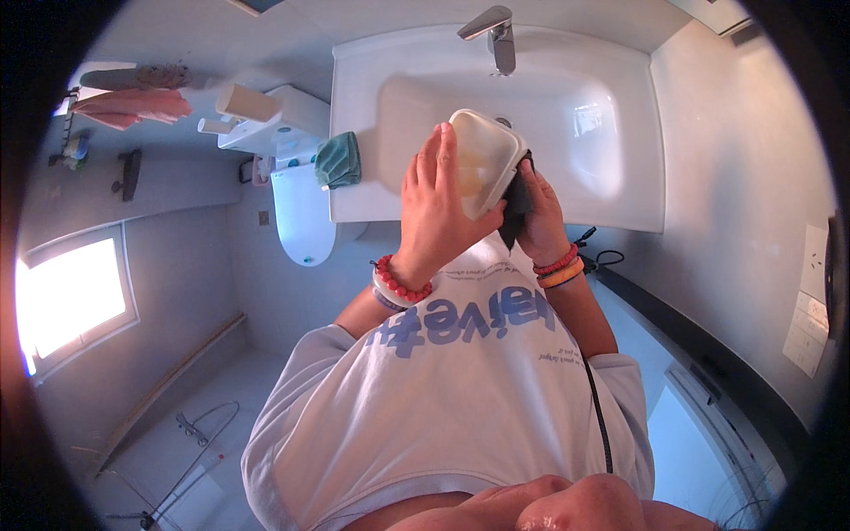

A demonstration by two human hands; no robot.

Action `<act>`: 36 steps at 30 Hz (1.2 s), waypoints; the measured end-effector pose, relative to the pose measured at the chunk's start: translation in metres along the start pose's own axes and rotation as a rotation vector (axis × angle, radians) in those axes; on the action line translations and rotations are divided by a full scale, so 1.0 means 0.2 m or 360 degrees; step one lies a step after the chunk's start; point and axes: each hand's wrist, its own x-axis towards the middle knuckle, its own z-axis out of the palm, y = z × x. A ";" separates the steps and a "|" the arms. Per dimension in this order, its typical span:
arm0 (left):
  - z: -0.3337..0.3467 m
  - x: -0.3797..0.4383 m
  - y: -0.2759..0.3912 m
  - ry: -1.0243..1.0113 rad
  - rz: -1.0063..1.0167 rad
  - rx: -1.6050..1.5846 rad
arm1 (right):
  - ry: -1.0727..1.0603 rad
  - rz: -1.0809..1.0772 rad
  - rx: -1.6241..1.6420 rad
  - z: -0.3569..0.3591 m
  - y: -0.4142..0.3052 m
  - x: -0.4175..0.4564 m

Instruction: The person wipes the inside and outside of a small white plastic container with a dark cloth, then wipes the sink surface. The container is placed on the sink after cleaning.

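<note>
A lidded, translucent plastic food container (479, 158) is held tilted over the front of the white washbasin (425, 46), with something yellowish showing through it. My left hand (435, 196) grips it from the left, fingers spread along its side and thumb near its lower corner. On the right, my right hand (541, 216) holds a dark cloth (516, 206) against the container's edge. The cloth hangs down below the container. Part of the container is hidden behind my fingers.
A chrome faucet (503, 43) stands at the basin's back. A folded green cloth (339, 160) lies on its left rim. Further left are a white toilet (303, 206) and pink towels (133, 108) on the wall. A shower hose (199, 458) lies at lower left.
</note>
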 end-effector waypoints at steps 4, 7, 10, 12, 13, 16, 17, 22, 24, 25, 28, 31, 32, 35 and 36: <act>0.02 -0.01 -0.03 0.0100 0.0041 0.0032 | 0.0051 0.0027 -0.0180 -0.02 0.01 0.00; 0.02 0.00 -0.05 0.0105 0.0050 0.0115 | -0.0016 0.0157 -0.0174 -0.03 0.00 -0.01; 0.03 0.00 -0.08 0.0093 0.0048 0.0117 | -0.0023 0.0090 -0.0126 0.00 0.01 -0.02; 0.04 -0.01 -0.07 0.0081 0.0071 0.0076 | 0.0077 0.0042 -0.0003 0.00 0.00 -0.01; 0.03 -0.01 -0.06 0.0051 0.0090 0.0051 | 0.0127 0.0019 0.0058 0.00 -0.01 0.00; 0.02 -0.02 -0.01 -0.0052 0.0099 -0.0009 | 0.0014 0.0016 0.0305 -0.05 -0.03 0.01; 0.02 -0.02 -0.01 -0.0036 0.0122 0.0005 | -0.0026 0.0010 0.0360 -0.08 -0.03 0.02; -0.01 -0.01 0.02 -0.0191 0.0123 -0.0071 | -0.0424 0.0231 0.0674 0.05 -0.08 -0.02; -0.01 0.00 0.01 -0.0156 0.0161 -0.0045 | -0.0407 0.0255 0.0668 0.06 -0.06 -0.02; -0.01 -0.01 0.01 -0.0141 0.0179 -0.0033 | -0.0398 0.0270 0.0633 0.06 -0.05 -0.01; -0.02 -0.01 0.01 -0.0148 0.0148 -0.0018 | -0.0355 0.0292 0.0528 0.05 -0.02 0.02; -0.02 0.00 0.02 -0.0127 0.0145 -0.0040 | -0.0302 0.0277 0.0443 0.05 0.00 0.03; -0.02 0.00 0.02 -0.0103 0.0152 -0.0027 | -0.0304 0.0279 0.0430 0.05 0.00 0.02; -0.01 0.01 0.01 -0.0070 0.0134 -0.0002 | -0.0236 0.0255 0.0243 0.06 0.05 -0.01; -0.02 0.02 0.02 -0.0088 0.0098 0.0014 | -0.0205 0.0246 0.0162 0.06 0.08 -0.02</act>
